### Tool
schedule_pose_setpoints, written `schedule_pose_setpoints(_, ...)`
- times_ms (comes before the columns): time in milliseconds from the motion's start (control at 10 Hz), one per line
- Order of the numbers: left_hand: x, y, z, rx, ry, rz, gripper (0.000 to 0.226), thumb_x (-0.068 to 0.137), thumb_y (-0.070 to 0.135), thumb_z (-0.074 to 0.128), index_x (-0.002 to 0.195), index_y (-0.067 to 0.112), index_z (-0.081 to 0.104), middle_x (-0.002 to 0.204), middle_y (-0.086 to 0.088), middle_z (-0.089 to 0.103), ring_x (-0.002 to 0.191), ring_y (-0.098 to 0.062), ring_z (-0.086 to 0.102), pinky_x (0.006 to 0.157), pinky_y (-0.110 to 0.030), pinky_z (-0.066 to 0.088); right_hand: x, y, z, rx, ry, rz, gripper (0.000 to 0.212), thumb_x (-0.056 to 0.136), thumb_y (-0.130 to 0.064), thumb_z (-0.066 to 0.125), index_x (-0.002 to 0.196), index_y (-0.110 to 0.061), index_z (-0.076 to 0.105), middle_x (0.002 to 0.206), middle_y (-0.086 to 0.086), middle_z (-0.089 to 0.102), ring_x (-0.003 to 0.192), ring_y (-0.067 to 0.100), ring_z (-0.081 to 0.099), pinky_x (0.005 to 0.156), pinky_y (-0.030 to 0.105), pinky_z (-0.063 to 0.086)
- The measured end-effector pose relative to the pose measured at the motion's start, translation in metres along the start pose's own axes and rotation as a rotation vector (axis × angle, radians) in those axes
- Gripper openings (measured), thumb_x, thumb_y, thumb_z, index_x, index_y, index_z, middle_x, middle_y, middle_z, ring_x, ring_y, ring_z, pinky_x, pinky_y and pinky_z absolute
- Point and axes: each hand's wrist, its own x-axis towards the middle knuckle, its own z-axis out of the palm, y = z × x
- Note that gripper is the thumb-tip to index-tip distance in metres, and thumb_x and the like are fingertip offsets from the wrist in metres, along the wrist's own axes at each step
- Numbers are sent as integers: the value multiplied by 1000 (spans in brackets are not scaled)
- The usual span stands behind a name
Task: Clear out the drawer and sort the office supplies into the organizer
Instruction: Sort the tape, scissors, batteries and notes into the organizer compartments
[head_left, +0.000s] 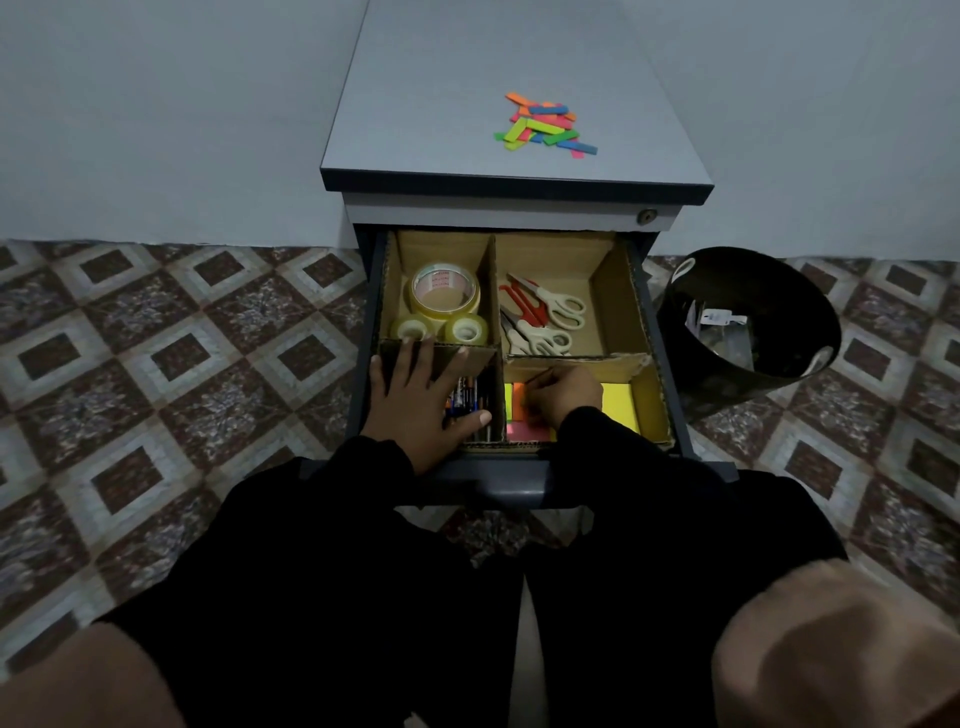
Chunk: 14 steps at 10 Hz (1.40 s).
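Inside the open drawer (655, 332), we are spreading our left hand (421, 395) flat, fingers straight, over the cardboard organizer (491, 291) divider and the pens (470, 397) in its near-left section. Our right hand (563, 392) is curling its fingers down onto the sticky notes (618, 405) in the near-right section; we cannot tell whether it is pinching one. Tape rolls (444, 299) are lying far-left, scissors (543, 317) far-right. Coloured sticky strips (543, 126) are sitting on the cabinet top (441, 104).
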Motion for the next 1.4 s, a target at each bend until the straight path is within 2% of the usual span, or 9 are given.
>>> schedule_pose_setpoints(200, -1, 0, 0, -9, 3, -2, 75, 88, 65, 34, 149, 36, 2, 159, -4, -10, 145, -23, -15, 113, -51, -11, -10, -6, -9, -40, -15, -28, 11, 81, -8, 62, 80, -3, 71, 92, 19, 71, 90, 35, 66, 83, 45, 54)
schedule_pose_setpoints(300, -1, 0, 0, -4, 14, -1, 75, 89, 65, 35, 149, 35, 3, 159, -5, -9, 145, -23, -15, 113, -50, -11, -12, -6, -13, 10, -16, 5, 26, 79, 1, 63, 59, -15, 63, 85, 14, 71, 84, 31, 67, 81, 43, 56)
schedule_pose_setpoints(400, -1, 0, 0, -1, 19, -2, 75, 89, 65, 35, 149, 35, 3, 159, -5, -9, 145, -23, -14, 113, -50, -11, -12, -4, -17, 148, -34, 56, 29, 83, 6, 60, 61, -13, 61, 69, 8, 64, 61, 21, 62, 67, 36, 59)
schedule_pose_setpoints(500, -1, 0, 1, 4, 16, -4, 75, 88, 65, 34, 149, 35, 3, 159, -5, -8, 145, -23, -14, 113, -50, -11, -14, -5, -17, 237, -65, 62, 30, 85, 11, 54, 63, -9, 58, 65, 8, 60, 54, 19, 58, 56, 31, 56)
schedule_pose_setpoints(800, 0, 0, 1, 1, 16, -5, 74, 89, 65, 34, 149, 35, 3, 159, -5, -7, 145, -23, -14, 113, -49, -11, -11, -2, -16, 327, -116, 47, 34, 82, 19, 46, 63, -7, 57, 67, 13, 60, 60, 25, 58, 70, 44, 56)
schedule_pose_setpoints(1100, 1, 0, 3, 28, 11, -10, 74, 89, 65, 34, 149, 35, 3, 159, -4, -7, 145, -23, -13, 113, -50, -10, -14, 1, -17, 342, -129, 20, 33, 75, 21, 53, 61, -9, 56, 68, 12, 61, 65, 26, 59, 73, 44, 57)
schedule_pose_setpoints(1200, 1, -1, 4, 9, 51, -3, 72, 90, 63, 37, 149, 34, 10, 159, -4, -2, 146, -22, -10, 114, -50, -9, -18, 0, -21, 334, -140, -28, 31, 77, 17, 57, 62, -10, 57, 67, 10, 61, 67, 25, 59, 74, 41, 56)
schedule_pose_setpoints(1300, 1, -3, 2, -34, 103, -14, 71, 85, 64, 33, 147, 32, 23, 158, -1, 10, 146, -19, 1, 115, -49, -4, -25, -3, -33, 378, -228, -93, 30, 82, 16, 53, 67, -9, 55, 70, 9, 60, 68, 23, 60, 57, 27, 53)
schedule_pose_setpoints(1400, 1, 0, -6, -61, 170, -13, 66, 84, 59, 37, 142, 29, 36, 153, -1, 27, 142, -18, 19, 115, -45, 6, -32, -11, -56, 320, -304, -176, 29, 83, 16, 53, 72, -11, 55, 74, 2, 62, 65, 11, 63, 51, 19, 47)
